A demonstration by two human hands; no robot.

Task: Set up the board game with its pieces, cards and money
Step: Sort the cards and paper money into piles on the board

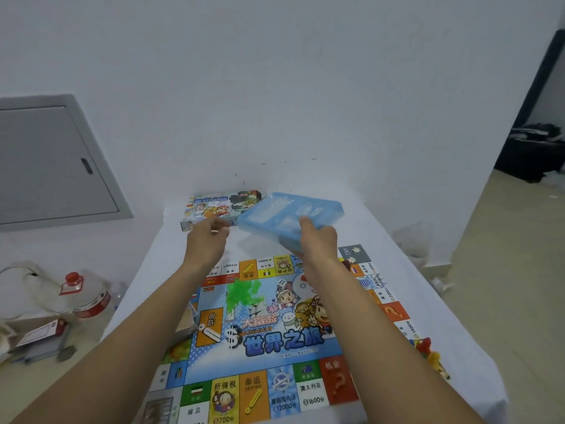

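While the game board (269, 332) lies flat on the white table (382, 240), both arms reach out over it toward the far end. The right hand (318, 237) holds a blue plastic tray (290, 215) by its near edge, with the thumb on top and the fingers curled under it. The tray is tilted and lifted off the table, just past the far edge of the board. The left hand (211, 237) is beside the tray, to its left, with its fingers bent. It seems to pinch something small and pale, but the blur makes it too hard to tell.

Behind the left hand, the game box (220, 206) lies against the wall, and the tray covers its right end. A little heap of green pieces (243, 293) sits on the board between the two arms. Some red and yellow pieces (429, 351) lie on the table just off the right side of the board. On the floor to the left stands a big bottle (88, 295) with a red cap.
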